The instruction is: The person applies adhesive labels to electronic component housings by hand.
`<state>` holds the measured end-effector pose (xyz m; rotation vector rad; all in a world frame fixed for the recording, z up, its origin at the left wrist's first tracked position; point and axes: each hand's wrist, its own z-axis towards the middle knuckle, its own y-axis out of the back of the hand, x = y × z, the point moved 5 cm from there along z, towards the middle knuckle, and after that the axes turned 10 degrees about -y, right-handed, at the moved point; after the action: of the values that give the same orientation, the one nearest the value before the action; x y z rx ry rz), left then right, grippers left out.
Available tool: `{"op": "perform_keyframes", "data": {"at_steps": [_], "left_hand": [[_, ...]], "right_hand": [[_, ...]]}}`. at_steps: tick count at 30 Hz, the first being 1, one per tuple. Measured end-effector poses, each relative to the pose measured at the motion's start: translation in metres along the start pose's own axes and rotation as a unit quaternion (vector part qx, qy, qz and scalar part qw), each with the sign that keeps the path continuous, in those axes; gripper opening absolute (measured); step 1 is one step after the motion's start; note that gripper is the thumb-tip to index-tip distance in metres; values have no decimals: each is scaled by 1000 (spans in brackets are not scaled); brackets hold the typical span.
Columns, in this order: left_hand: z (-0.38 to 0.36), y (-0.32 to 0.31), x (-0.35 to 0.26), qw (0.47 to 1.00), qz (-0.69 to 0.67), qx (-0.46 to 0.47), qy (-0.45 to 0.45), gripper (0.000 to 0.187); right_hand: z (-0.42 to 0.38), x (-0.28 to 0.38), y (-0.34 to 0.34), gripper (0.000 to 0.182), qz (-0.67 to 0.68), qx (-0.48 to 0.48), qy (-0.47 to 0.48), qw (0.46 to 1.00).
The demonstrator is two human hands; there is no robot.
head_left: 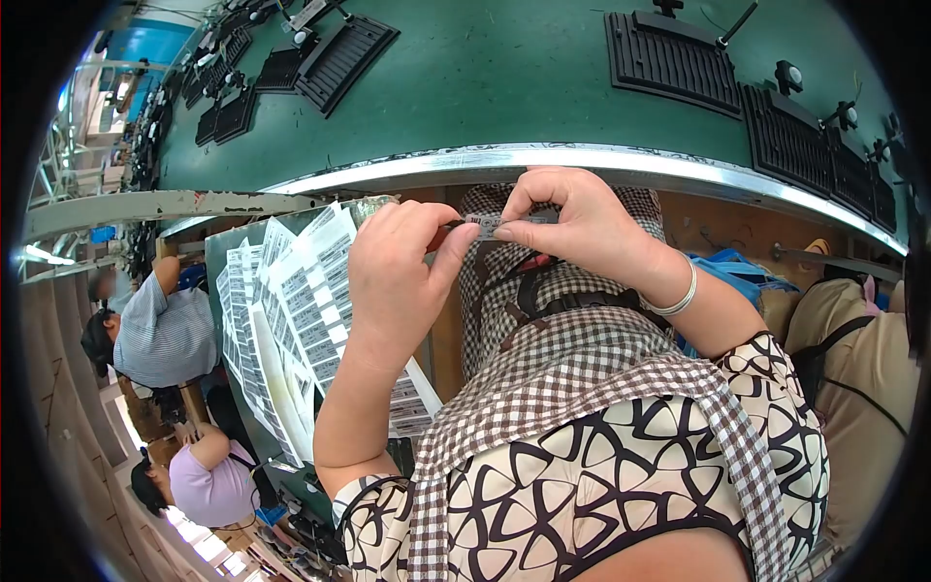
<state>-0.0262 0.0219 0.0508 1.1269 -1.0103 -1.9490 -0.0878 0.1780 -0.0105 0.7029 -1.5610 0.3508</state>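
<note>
A small printed label (486,225) is stretched between my two hands, above my lap and just in front of the table edge. My left hand (402,257) pinches its left end between thumb and forefinger. At the other end, my right hand (572,218) is closed in a pinch, thumb below and forefinger curled over. A dark bit shows by the left fingertips; I cannot make out what it is. Sheets of printed labels (312,291) lie fanned in a pile left of my left forearm, some with bare white gaps.
Beyond the metal edge (543,155) stretches a green work surface (485,82). Black ribbed lamp-like units (671,63) lie on it at right, with similar ribbed units (344,60) at left. Two people (165,330) are at the far left. A blue bag (742,272) lies right of my lap.
</note>
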Motion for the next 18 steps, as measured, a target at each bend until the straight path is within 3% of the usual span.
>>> {"op": "perform_keyframes", "data": {"at_steps": [3,6,9,11,13,16,18], "left_hand": [[0,1,-1,998,49,-13,-31,13],[2,7,-6,990,116,-57,-58,14],[3,19,-10,979,160,-108,-69,15],[4,29,-9,973,184,-124,-65,15],[6,34,-11,968,202,-130,-76,16],[11,32,-19,962,210,-123,-121,17],[14,26,-28,960,207,-115,-147,17]], "right_hand": [[1,-4,-2,19,1,20,-42,999],[2,-10,-2,29,23,-77,84,993],[2,-29,11,36,296,-163,-83,938],[1,-51,33,42,266,-200,-49,942],[-12,-62,36,43,234,-190,-70,951],[-14,-70,10,49,418,-78,-158,891],[-16,-72,-5,65,482,-41,-224,846]]}}
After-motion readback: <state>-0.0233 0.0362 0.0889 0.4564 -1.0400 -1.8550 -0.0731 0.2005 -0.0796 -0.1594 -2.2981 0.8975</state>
